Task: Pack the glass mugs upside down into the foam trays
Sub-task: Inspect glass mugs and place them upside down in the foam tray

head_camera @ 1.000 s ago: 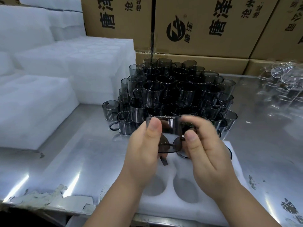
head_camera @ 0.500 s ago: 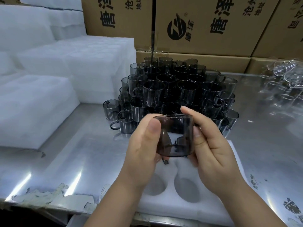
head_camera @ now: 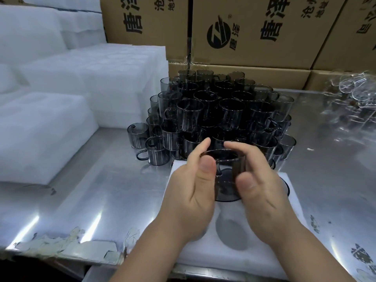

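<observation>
A smoky grey glass mug [head_camera: 225, 176] is between both hands, low over the white foam tray [head_camera: 240, 259]. My left hand [head_camera: 193, 188] wraps its left side, thumb on the front. My right hand [head_camera: 258, 186] cups the right side, thumb on the front. Which way up the mug is I cannot tell. A round empty pocket [head_camera: 232, 231] shows in the tray just below the hands. A dark rim [head_camera: 285, 187] of another mug peeks out at the tray's right edge. Behind the tray stands a stacked pile of smoky mugs [head_camera: 219, 112].
White foam tray stacks [head_camera: 46, 135] fill the left of the steel table [head_camera: 101, 192]. Cardboard boxes [head_camera: 254, 31] line the back. Clear glassware [head_camera: 352, 94] lies at the far right. The table's front edge has peeling film [head_camera: 71, 243].
The hands have lowered the mug from chest height down onto the foam tray and turned it; fingers now curl around its sides.
</observation>
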